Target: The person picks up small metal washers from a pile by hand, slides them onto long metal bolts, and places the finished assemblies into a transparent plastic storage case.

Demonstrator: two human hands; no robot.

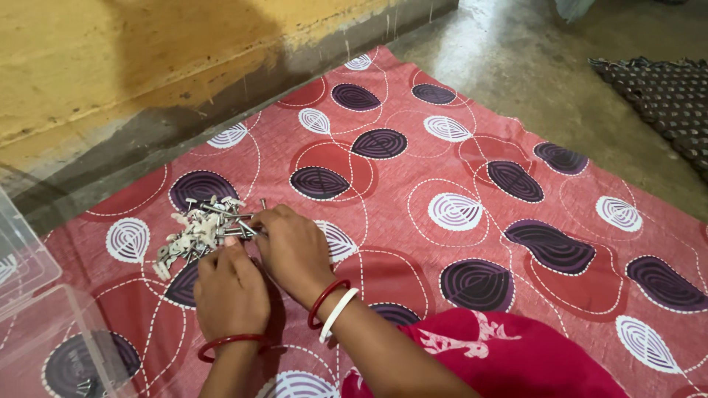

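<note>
1. Metal nails and white clips [200,228] – heaped on the red patterned cloth [472,177], near the wall.
2. Left hand [230,291] – fingertips at the heap's edge; grip cannot be determined.
3. Right hand [293,249] – fingers pinched on pieces in the heap.

single head view, looking steeply down, close over hands, floor cloth [472,169] beyond

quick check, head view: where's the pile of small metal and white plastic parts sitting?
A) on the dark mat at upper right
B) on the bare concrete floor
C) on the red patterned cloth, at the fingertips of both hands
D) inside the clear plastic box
C: the pile of small parts lies on the red patterned cloth, with the left hand and right hand both reaching into it; the clear plastic box sits apart at the left edge.
</note>
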